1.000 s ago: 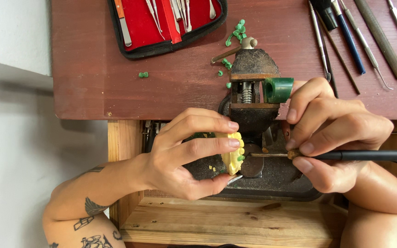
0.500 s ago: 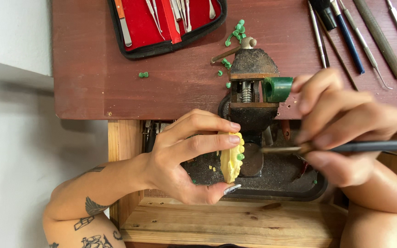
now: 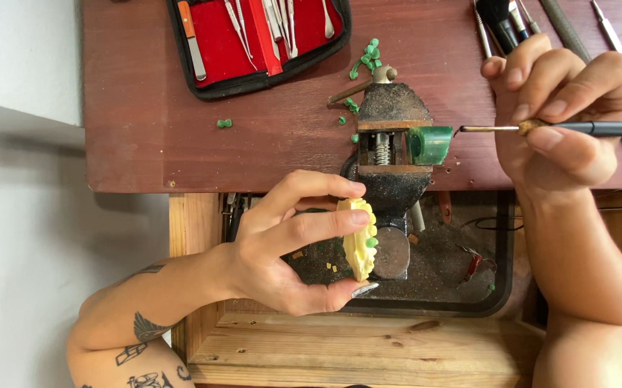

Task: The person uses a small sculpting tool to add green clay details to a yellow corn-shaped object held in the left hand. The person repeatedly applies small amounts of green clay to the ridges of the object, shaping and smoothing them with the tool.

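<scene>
My left hand (image 3: 289, 241) pinches a pale yellow dental cast (image 3: 357, 237) between thumb and fingers, held over a dark tray; small green wax spots sit on its right edge. My right hand (image 3: 559, 108) grips a thin dark-handled carving tool (image 3: 598, 128) like a pen, above the red-brown bench top. Its metal tip points left, close to a green wax block (image 3: 429, 144) clamped in a small dusty bench vise (image 3: 390, 144).
An open black case with red lining (image 3: 257, 39) holds several metal instruments at the back. More tools (image 3: 512, 18) lie at the top right. Green wax crumbs (image 3: 365, 57) dot the bench. The tray (image 3: 469, 287) sits in a wooden drawer (image 3: 368, 348) below.
My right hand has lifted away from the cast, moving up and to the right with the tool, which now points at the green block. My left hand has kept the cast nearly still.
</scene>
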